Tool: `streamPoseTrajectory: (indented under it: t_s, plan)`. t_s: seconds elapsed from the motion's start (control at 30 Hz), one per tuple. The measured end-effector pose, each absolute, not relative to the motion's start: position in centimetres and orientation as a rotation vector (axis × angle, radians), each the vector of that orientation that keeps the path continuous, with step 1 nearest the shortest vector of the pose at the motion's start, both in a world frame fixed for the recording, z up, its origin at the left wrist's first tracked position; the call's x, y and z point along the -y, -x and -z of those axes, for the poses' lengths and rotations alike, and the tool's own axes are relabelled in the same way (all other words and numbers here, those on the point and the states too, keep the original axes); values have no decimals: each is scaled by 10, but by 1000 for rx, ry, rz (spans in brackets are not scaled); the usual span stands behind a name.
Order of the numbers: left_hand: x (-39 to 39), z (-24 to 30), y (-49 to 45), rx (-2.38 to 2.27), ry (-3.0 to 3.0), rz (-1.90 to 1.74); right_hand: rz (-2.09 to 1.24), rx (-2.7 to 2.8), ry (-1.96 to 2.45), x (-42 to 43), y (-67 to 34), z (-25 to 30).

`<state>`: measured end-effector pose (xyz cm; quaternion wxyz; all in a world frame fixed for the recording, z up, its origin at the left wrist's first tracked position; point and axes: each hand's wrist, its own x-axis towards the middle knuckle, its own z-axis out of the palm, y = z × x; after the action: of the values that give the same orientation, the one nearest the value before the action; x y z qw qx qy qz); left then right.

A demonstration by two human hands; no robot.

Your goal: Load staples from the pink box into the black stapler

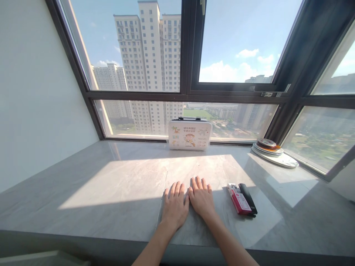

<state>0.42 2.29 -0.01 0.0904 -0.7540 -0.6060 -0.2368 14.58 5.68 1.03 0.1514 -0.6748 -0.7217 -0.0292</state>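
Note:
My left hand (pixel 174 205) lies flat, palm down, on the grey marble windowsill (pixel 116 184), fingers stretched out and holding nothing. My right hand (pixel 201 197) rests flat beside it, thumbs nearly touching, also with nothing in it. Just right of my right hand lie a red and white box (pixel 238 199) and a black stick-shaped object (pixel 248 198), side by side and touching. At the back of the sill, against the window, stands a small white case (pixel 190 134) with a cartoon print and a black handle.
A stack of round plates (pixel 273 152) sits at the back right corner of the sill. Dark window frames (pixel 188 94) rise behind the case. A white wall (pixel 36 92) bounds the left side. The sill's front edge runs just under my wrists.

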Motion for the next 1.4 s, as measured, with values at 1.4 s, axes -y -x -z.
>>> streamPoseTrajectory:
  t_s: [1.4]
  plan:
    - [-161, 13, -18, 1956, 2370, 566, -89, 2049, 1867, 14, -150, -25]
